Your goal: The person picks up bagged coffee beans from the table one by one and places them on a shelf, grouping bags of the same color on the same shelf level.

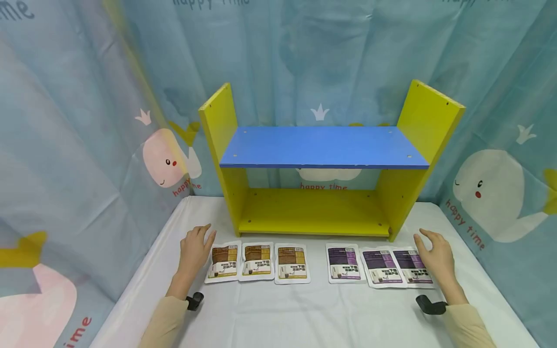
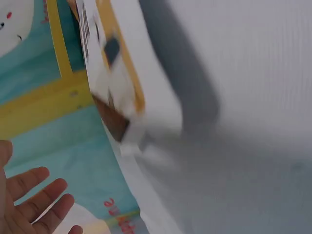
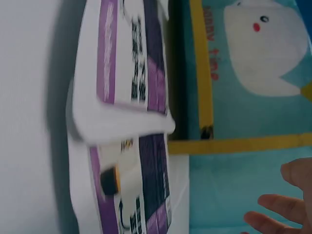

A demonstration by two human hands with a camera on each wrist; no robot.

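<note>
White cloth covers the table, slightly creased. Pale-blue curtain hangs behind and on both sides, printed with crowned whales and "happy time" lettering. Yellow shelf unit with a blue board stands at the table's back. In front of it, flat on the cloth: three brown-labelled packets left, three purple-labelled packets right; middle purple one overlaps the rightmost. Left hand beside leftmost brown packet, fingers loosely spread. Right hand at rightmost purple packet, thumb and fingers wide; contact: can't tell.
</note>
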